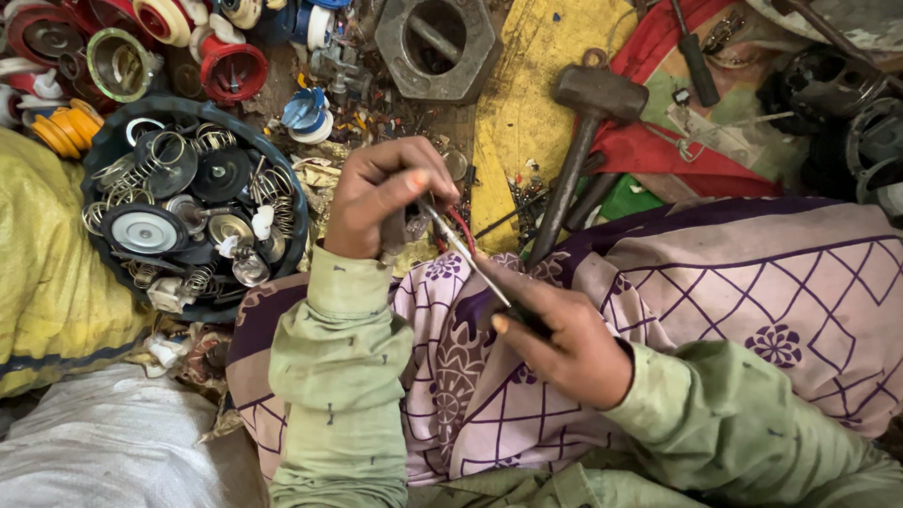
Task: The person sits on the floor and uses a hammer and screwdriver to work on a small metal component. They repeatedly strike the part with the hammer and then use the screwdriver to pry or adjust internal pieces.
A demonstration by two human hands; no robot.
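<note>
Steel screwdriver shaft (467, 256), gripped by the right hand (564, 343), is prying at the small grey part with red wires (414, 226) that the left hand (381, 193) is pinching near the basin of springs (193, 202); steady leverage seems advisable.

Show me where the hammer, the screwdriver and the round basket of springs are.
hammer (598, 92), head view, on its dark head
screwdriver (467, 256), head view, on its shaft
basket (102, 150), head view, on its rim

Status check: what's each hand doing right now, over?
Left hand shut on small metal part. Right hand shut on screwdriver, tip at the part. Hammer lies close beside.
</note>
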